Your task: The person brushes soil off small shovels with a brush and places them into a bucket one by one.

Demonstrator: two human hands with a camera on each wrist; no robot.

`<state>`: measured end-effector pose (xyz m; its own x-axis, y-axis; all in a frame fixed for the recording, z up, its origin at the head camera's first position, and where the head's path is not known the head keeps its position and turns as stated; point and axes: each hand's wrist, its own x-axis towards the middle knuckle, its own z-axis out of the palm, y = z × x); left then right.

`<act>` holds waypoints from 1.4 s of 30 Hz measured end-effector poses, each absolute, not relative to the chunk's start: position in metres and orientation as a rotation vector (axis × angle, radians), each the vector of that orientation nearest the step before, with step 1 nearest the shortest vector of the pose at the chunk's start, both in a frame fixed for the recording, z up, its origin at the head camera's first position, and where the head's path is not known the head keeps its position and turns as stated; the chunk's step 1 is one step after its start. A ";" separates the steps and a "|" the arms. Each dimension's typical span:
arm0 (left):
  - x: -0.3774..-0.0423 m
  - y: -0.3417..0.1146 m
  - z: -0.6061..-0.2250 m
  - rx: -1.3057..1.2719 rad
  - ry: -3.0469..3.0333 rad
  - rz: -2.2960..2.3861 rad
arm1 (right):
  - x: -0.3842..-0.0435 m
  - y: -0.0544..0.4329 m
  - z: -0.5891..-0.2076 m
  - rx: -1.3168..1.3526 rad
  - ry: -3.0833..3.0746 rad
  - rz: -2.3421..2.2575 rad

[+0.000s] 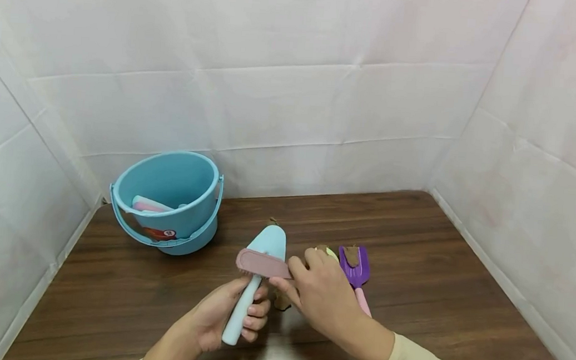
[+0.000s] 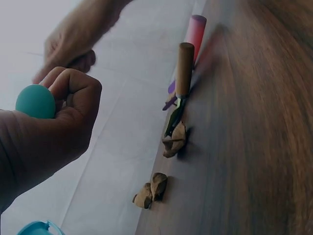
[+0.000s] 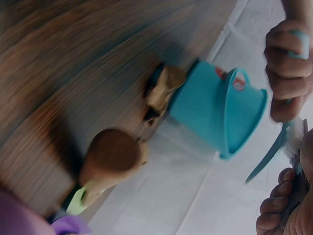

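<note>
My left hand grips the pale blue handle of a toy trowel, its blade pointing up and away. In my right hand is a brush with a dusty pink back. Its bristles face down and it lies across the trowel where blade meets handle. The right wrist view shows the fingers curled round the brush's dark handle. Behind the right hand is a purple shovel with a pink handle and a brown scrap on its blade. Beside it stands a wooden-handled tool, partly hidden in the head view.
A light blue bucket with its handle down stands at the back left, with pink and blue items inside. Crumpled brown pieces like dry leaves lie on the dark wooden table. White sheets enclose the back and sides.
</note>
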<state>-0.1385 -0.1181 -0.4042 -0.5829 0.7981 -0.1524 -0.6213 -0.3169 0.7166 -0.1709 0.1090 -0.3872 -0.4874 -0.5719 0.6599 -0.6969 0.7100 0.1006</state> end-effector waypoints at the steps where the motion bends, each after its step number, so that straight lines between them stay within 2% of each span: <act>1: -0.138 -0.118 -0.404 0.285 0.952 1.997 | -0.173 0.110 -0.388 0.942 -2.238 0.227; 8: -0.139 -0.118 -0.405 0.284 0.960 2.002 | -0.203 0.130 -0.388 0.731 -2.365 0.184; 18: -0.140 -0.118 -0.405 0.242 0.993 1.998 | -0.171 0.113 -0.386 0.942 -2.304 0.302; 27: -0.138 -0.115 -0.405 0.259 0.992 1.988 | -0.193 0.135 -0.390 0.707 -2.393 0.179; 42: -0.138 -0.117 -0.404 0.201 1.044 1.994 | -0.208 0.154 -0.378 0.516 -2.596 0.423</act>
<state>-0.1385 -0.1170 -0.4039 -0.6233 0.7479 -0.2283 -0.6137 -0.2868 0.7356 -0.2077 0.1545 -0.3782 -0.8254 -0.2831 0.4885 -0.4235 0.8826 -0.2040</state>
